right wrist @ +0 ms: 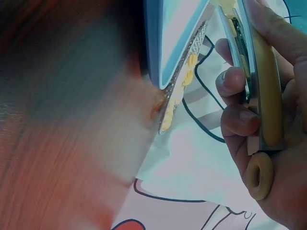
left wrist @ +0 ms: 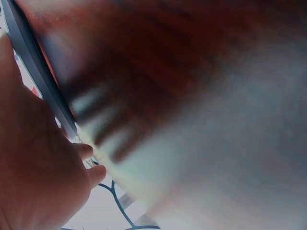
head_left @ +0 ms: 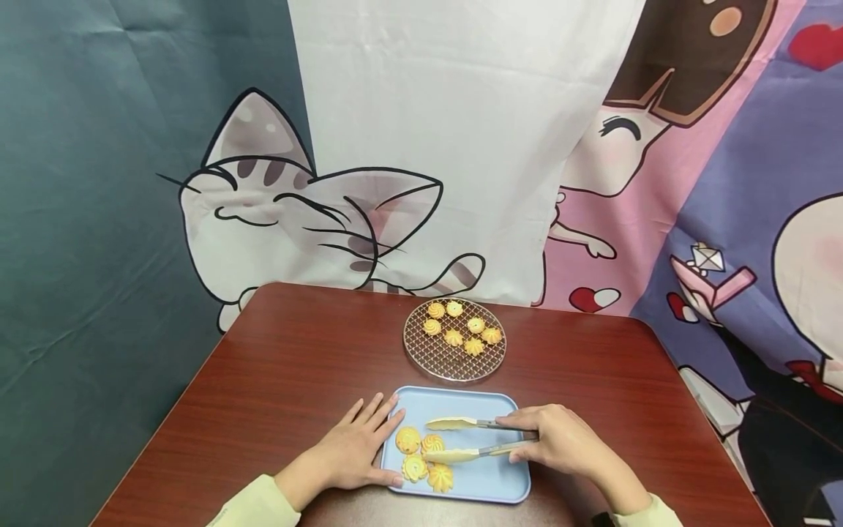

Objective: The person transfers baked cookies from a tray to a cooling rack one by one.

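Observation:
My right hand [head_left: 566, 445] grips a pair of tongs [head_left: 500, 448] with metal arms and pale yellow tips. The tongs' tips are apart, low over the light blue tray [head_left: 490, 479]. The lower tip overlaps a swirled cookie [head_left: 431, 442]; whether it touches is unclear. Several golden piped cookies [head_left: 440, 478] lie together on the tray's left half. Fingers spread, my left hand [head_left: 349, 448] rests along the tray's left rim, thumb at the near corner. In the right wrist view, curled fingers wrap the tongs' yellow handle [right wrist: 269, 91], which ends in a ring [right wrist: 260, 176].
Behind the tray stands a round wire rack [head_left: 454, 364] bearing several more cookies [head_left: 474, 346]. Both sit on a dark red-brown wooden table [head_left: 316, 344]. A cartoon-printed curtain [head_left: 421, 110] hangs directly behind the table's far edge.

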`<state>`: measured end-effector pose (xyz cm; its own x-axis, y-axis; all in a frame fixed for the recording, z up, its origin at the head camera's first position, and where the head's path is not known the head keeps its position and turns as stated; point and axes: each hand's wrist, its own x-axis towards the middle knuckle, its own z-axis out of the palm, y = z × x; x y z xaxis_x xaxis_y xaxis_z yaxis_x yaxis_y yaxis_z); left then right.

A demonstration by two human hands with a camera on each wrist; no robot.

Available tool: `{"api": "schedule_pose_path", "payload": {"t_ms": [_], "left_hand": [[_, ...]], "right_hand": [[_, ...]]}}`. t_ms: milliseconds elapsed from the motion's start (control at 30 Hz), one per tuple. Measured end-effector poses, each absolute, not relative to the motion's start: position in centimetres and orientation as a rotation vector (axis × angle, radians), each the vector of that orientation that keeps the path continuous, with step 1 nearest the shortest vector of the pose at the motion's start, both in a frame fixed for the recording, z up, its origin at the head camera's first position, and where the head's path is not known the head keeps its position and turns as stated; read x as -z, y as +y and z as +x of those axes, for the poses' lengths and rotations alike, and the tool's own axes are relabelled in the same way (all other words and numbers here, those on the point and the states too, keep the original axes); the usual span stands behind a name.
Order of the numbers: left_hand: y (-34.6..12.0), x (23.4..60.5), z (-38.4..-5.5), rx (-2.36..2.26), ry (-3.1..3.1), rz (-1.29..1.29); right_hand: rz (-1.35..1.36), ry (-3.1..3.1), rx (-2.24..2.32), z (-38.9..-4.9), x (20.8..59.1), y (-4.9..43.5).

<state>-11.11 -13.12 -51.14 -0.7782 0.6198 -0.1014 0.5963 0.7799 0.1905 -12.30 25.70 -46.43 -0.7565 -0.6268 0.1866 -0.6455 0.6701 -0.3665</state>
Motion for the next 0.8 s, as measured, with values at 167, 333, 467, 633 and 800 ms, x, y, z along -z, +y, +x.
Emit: {"api": "schedule_pose_path", "payload": {"t_ms": [167, 333, 467, 633, 800], "left_hand": [[-13.09, 51.16, -11.13, -0.229, 2.809, 0.965], [-13.15, 51.25, -11.21, -0.238, 2.808, 0.973], [-13.19, 51.2, -11.27, -0.24, 2.81, 0.979], [-13.18, 51.18, -11.25, -0.245, 2.806, 0.973], [-13.17, 51.25, -11.2, -0.242, 2.806, 0.969]], "right_hand": [[1.121, -2.806, -0.639, -12.57, 46.37, 25.54], [1.162, -2.804, -0.649, -12.68, 46.44, 25.6], [1.173, -2.819, -0.663, -12.78, 46.53, 25.65], [1.182, -2.792, -0.663, -12.8, 46.78, 25.68], [1.174, -2.771, -0.65, -12.64, 46.96, 25.68]]}}
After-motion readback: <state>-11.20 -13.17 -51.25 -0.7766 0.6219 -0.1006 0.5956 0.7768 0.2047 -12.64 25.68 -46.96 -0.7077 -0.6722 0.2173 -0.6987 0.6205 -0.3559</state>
